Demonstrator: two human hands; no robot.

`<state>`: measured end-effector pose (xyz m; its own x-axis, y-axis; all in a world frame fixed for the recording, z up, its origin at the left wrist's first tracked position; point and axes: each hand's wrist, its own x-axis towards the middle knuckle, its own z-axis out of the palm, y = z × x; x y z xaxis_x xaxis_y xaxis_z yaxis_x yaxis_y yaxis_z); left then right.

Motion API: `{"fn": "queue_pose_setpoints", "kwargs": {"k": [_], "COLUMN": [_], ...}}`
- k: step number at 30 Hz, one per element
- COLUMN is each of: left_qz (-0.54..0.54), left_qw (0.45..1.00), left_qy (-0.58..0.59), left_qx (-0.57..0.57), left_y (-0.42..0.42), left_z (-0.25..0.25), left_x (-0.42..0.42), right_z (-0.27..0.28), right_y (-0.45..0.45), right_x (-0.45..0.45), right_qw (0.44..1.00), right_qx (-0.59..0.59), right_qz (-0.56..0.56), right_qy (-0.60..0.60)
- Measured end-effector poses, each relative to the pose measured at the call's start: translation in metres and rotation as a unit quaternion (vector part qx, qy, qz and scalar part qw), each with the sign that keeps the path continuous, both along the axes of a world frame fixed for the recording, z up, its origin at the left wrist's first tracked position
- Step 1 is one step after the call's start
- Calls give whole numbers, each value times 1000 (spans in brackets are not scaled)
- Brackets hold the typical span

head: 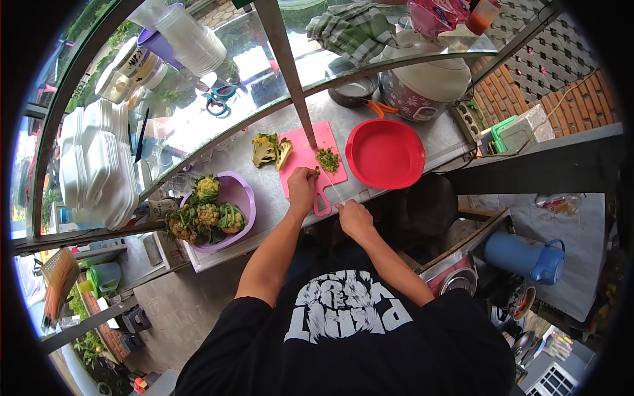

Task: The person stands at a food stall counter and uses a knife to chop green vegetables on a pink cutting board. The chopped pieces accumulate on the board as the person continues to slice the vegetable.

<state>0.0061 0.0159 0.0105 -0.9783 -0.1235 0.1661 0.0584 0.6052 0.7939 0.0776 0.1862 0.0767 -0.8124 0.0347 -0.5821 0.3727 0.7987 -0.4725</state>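
My left hand rests at the lower left part of a pink cutting board, with a small green piece at its fingertips. My right hand grips a knife by the handle at the counter's front edge; its thin blade reaches over the board towards a heap of chopped green pieces. Cut cauliflower pieces lie at the board's left edge. Right of the board stands a red plastic basin. At the left, a purple basin holds several small cauliflower heads with leaves.
A metal frame post comes down to the board. Behind the basin are a small pan with orange handles and a rice cooker. Scissors, foam boxes and plastic cups stand on the glass shelf. A blue jug is at right.
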Motion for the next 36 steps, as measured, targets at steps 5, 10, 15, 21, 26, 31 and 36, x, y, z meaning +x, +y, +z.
{"fn": "queue_pose_setpoints", "kwargs": {"k": [5, 10, 15, 21, 26, 31, 36], "left_qz": [-7, 21, -78, -141, -117, -68, -71], "left_qw": [1000, 997, 994, 979, 983, 991, 991], "left_qy": [26, -70, -5, -21, -27, -35, -12], "left_qx": [1, 38, -74, -147, -141, -109, -113], "left_y": [-1, 3, -2, -6, -4, 2, 2], "left_z": [-3, 0, 7, 14, 13, 13, 12], "left_x": [-1, -2, -3, -9, -9, -4, 1], "right_z": [5, -1, 0, 4, 9, 7, 10], "right_y": [0, 1, 3, 6, 8, 11, 13], "right_x": [1, 4, 3, 3, 3, 4, 3], "right_qw": [1000, 1000, 1000, 999, 999, 999, 999], "right_qx": [6, 15, 25, 36, 36, 29, 33], "right_qz": [5, 8, 13, 17, 12, 30, 29], "right_qy": [-1, 0, 4, 10, 14, 17, 17]}}
